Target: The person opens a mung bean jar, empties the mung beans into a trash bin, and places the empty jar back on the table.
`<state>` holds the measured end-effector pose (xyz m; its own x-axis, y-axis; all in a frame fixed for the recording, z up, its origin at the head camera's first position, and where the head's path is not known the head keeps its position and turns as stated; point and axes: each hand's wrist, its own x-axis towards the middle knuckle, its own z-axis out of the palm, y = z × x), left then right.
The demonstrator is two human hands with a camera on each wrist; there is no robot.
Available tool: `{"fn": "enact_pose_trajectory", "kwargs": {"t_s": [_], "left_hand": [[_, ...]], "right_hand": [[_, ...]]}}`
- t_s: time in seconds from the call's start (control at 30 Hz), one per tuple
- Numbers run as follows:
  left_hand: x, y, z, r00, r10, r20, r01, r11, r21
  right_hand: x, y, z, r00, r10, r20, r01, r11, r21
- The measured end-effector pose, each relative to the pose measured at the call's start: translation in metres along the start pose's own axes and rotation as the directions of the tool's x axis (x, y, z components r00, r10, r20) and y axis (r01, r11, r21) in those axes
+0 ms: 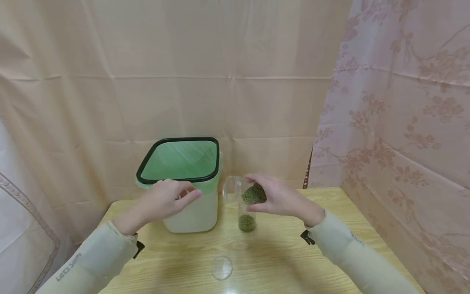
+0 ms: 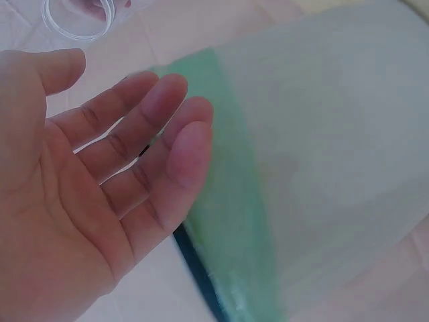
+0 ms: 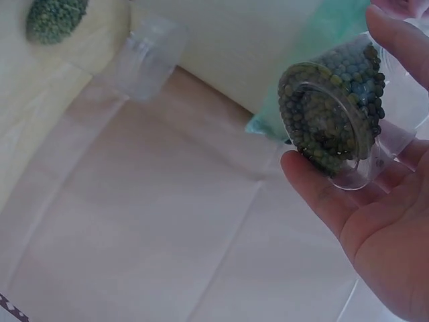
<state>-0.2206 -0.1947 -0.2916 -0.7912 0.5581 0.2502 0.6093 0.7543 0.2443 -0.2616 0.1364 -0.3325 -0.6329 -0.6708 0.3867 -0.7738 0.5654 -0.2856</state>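
My right hand (image 1: 282, 198) grips a clear jar (image 3: 328, 114) of green beans that look like mung beans. It is tipped on its side, its mouth facing left and the beans lying toward its base. Below it, a second clear jar (image 1: 247, 220) stands upright on the table with similar beans in its lower part; the right wrist view shows it apart from the held jar. My left hand (image 2: 127, 168) holds nothing, its fingers loosely bent, in front of the bin's near rim. A clear round lid (image 1: 222, 268) lies flat near the table's front.
A pale bin (image 1: 192, 212) with a green liner (image 1: 180, 157) and a dark rim (image 1: 218, 163) stands at the back left of the wooden table (image 1: 293, 253). Beige curtains (image 1: 257, 106) hang behind the table, and a floral curtain (image 1: 411, 139) runs along the right side.
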Motion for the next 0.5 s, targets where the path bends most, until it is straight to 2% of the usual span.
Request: {"fn": "enact_pose_trajectory", "kwargs": {"t_s": [0.1,0.23,0.5], "left_hand": [[0.003,0.001,-0.011,1.000,-0.004,-0.005,0.004,1.000,0.010],[0.007,-0.002,-0.020,0.999,-0.046,-0.005,0.046,0.998,0.040],[0.012,-0.013,-0.038,0.991,-0.114,-0.065,0.120,0.988,0.099]], "right_hand": [[0.006,-0.001,-0.006,1.000,0.012,0.000,-0.012,1.000,-0.010],[0.015,-0.001,-0.013,1.000,0.016,0.010,-0.016,1.000,-0.018],[0.030,0.000,-0.026,0.999,0.032,0.000,-0.032,0.999,-0.010]]}}
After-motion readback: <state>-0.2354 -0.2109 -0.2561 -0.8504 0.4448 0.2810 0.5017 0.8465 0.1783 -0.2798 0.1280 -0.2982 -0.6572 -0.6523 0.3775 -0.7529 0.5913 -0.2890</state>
